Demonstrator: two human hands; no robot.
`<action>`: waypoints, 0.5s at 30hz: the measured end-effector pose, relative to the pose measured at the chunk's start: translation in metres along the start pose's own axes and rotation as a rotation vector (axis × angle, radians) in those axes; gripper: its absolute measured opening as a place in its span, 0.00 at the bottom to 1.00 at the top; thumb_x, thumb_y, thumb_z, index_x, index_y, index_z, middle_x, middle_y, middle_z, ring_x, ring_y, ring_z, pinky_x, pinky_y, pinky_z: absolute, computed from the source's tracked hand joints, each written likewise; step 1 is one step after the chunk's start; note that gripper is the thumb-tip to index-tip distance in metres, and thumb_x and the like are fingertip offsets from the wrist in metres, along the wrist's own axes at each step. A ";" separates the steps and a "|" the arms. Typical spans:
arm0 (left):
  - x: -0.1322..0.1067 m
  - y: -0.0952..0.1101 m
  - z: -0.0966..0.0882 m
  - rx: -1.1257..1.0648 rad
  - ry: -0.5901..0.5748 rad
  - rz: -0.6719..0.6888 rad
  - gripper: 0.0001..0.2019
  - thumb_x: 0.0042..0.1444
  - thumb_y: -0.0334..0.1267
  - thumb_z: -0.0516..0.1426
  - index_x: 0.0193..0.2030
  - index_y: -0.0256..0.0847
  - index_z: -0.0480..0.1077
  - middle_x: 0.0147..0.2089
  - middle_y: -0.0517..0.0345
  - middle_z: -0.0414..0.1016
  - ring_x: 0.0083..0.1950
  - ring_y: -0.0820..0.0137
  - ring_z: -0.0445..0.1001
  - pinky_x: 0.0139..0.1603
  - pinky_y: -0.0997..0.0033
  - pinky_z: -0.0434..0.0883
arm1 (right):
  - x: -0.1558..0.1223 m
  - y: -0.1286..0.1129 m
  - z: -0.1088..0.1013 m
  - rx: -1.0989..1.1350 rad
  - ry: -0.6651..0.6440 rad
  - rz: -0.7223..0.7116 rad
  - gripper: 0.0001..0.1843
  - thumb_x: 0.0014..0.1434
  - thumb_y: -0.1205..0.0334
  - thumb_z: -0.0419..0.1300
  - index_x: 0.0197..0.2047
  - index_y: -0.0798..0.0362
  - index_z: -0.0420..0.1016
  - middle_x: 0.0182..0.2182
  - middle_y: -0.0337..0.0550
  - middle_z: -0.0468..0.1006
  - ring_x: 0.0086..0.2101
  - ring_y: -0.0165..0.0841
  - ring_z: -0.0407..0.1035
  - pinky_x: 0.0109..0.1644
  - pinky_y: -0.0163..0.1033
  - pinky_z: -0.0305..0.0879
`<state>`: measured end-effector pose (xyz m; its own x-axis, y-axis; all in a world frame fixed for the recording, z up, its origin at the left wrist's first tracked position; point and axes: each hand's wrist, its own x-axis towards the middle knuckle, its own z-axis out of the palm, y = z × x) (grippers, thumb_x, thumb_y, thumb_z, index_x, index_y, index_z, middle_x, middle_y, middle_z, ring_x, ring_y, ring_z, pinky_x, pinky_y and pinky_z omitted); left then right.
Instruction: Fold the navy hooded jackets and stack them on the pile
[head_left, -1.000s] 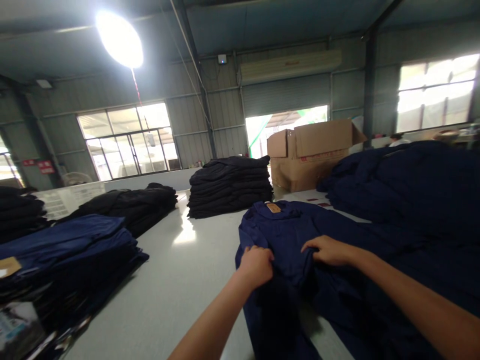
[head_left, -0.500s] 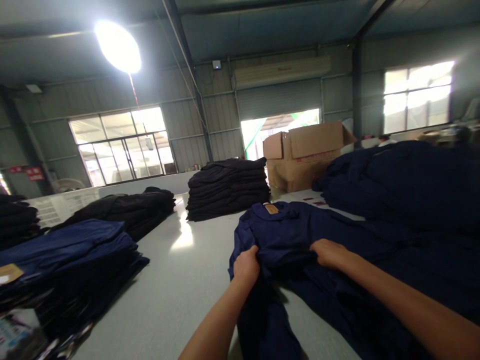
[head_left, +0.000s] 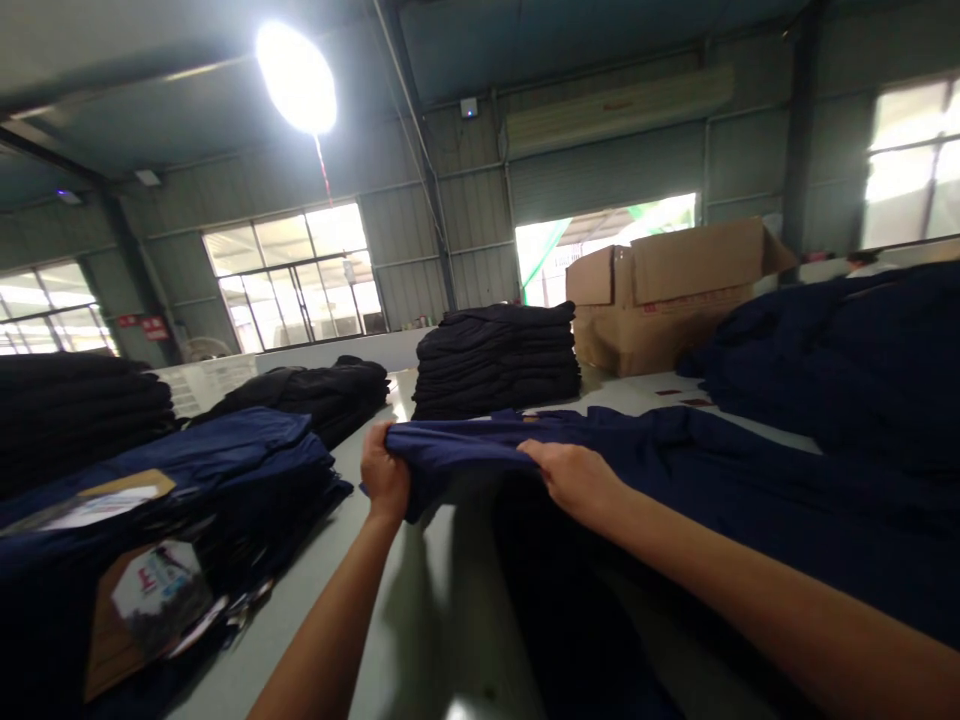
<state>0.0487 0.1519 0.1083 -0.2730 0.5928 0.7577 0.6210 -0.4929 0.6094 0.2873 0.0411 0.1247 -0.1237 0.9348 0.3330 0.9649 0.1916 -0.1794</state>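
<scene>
A navy blue garment (head_left: 465, 448) is stretched between my two hands, lifted a little off the pale table (head_left: 330, 560). My left hand (head_left: 385, 474) is closed on its left edge. My right hand (head_left: 574, 480) pinches its near edge further right. The rest of the cloth runs to the right under my right forearm, and a dark part hangs down toward me. Which part of the garment each hand grips I cannot tell. The tan label near its far edge is mostly hidden.
Folded navy garments (head_left: 247, 450) with tags lie at the left. Black folded stacks (head_left: 499, 362) stand at the back middle and far left. Behind stands an open cardboard box (head_left: 660, 325). A big navy heap (head_left: 847, 360) fills the right side.
My left hand has moved left and up, pulling the cloth taut and raised. My right hand has also shifted left and up, still gripping. The view has turned left.
</scene>
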 end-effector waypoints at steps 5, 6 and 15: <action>-0.014 -0.029 -0.062 -0.365 -0.173 0.007 0.10 0.45 0.37 0.50 0.31 0.40 0.70 0.32 0.58 0.73 0.36 0.66 0.71 0.40 0.70 0.68 | -0.030 -0.054 0.023 0.127 -0.268 -0.187 0.17 0.57 0.65 0.49 0.47 0.48 0.71 0.39 0.46 0.78 0.40 0.36 0.71 0.42 0.36 0.60; -0.019 -0.033 -0.069 -0.387 -0.298 -0.038 0.10 0.44 0.36 0.50 0.30 0.39 0.71 0.30 0.59 0.74 0.34 0.67 0.71 0.38 0.71 0.68 | -0.036 -0.056 0.026 0.160 -0.335 -0.230 0.16 0.56 0.65 0.49 0.46 0.48 0.72 0.39 0.45 0.78 0.40 0.35 0.71 0.42 0.36 0.61; -0.066 -0.039 -0.045 0.094 -1.148 0.009 0.20 0.51 0.32 0.44 0.40 0.44 0.76 0.49 0.56 0.74 0.51 0.65 0.69 0.58 0.65 0.61 | -0.073 -0.066 0.052 0.007 -0.707 -0.195 0.53 0.35 0.49 0.66 0.64 0.48 0.53 0.62 0.59 0.52 0.60 0.63 0.41 0.58 0.68 0.38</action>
<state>0.0095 0.1033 0.0453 0.5317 0.8438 0.0731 0.6853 -0.4793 0.5483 0.2211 -0.0241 0.0642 -0.4147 0.8530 -0.3168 0.9091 0.3736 -0.1841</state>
